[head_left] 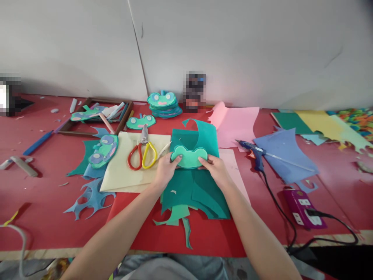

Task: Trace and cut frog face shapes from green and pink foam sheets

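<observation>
Between my two hands is a light green felt frog-head cutout with two rounded bumps on top and a darker edge behind it. My left hand pinches its left end, the thumb on the front. At the right end my right hand grips it the same way. Dark green felt sheets lie underneath. Left of them, scissors with one red and one yellow handle rest on cream sheets, beside a pale pen-like stick.
Finished frog faces are stacked by the wall. A wooden tray holds markers. Rightward lie pink felt, a blue glue gun with a trailing cord, blue felt and a purple power strip. Blue scraps lie left.
</observation>
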{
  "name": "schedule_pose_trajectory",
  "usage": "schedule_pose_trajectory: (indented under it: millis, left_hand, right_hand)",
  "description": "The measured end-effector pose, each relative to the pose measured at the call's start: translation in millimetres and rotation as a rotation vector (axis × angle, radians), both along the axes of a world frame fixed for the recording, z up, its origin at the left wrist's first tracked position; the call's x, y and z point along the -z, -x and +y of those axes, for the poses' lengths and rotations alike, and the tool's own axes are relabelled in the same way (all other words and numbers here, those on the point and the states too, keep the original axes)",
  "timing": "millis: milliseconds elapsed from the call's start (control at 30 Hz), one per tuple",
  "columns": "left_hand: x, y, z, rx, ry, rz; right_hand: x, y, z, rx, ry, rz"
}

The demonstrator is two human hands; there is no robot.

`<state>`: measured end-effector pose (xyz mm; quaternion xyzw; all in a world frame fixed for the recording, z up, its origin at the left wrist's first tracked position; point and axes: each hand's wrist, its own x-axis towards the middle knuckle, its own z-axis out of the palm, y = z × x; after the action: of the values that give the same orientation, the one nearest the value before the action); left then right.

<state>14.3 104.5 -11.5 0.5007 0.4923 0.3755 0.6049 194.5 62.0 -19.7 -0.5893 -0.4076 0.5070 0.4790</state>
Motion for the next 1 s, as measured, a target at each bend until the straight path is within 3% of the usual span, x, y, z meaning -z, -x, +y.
schedule_pose_trajectory:
  millis: [400,633,800,1000]
  left_hand:
    - [1.9,0.0,1.0,0.047,0.006,-0.025]
    - [-0.2,2.8,1.6,0.028,-0.206,0.168]
    - [-3.6,3.1,1.6,0.021,-0.217,0.190]
    - [-8.2,3.4,0.3,0.167,-0.202,0.181]
  right_hand:
    - [0.6,-1.5,0.5,0.061,0.025,-0.028]
    - [0.7,-2.5,0.5,0.030,0.027,-0.042]
    - [-2.5,-1.1,-1.8,-0.035,-0.021,-0.069]
    - [-7.2,0.1,-3.8,-0.064,-0.062,-0.249]
